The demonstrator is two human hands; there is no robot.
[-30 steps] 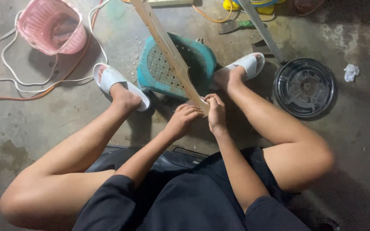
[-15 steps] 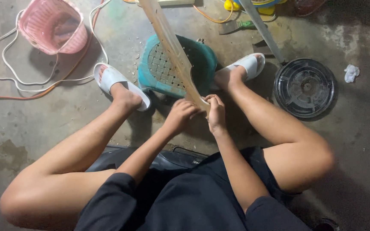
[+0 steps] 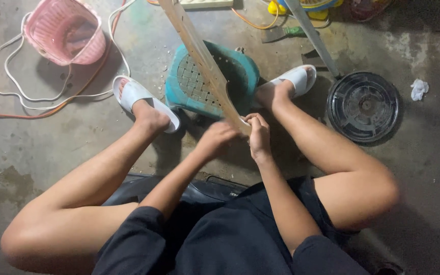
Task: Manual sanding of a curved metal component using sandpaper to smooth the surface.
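Observation:
A long, flat strip of pale wood slants from the top of the view down to my hands, crossing over a small teal plastic stool. My left hand grips the strip's near end from the left. My right hand is closed on the same end from the right, thumb on top. Both hands touch each other at the strip's tip, just in front of the stool. I sit low with my knees spread, a white sandal on each foot.
A pink plastic basket lies at the upper left among white and orange cables. A round black disc lies on the concrete at right, with a crumpled white scrap beyond it. A metal bar leans at the top.
The hands and the strip's near end have barely shifted; the grip stays the same.

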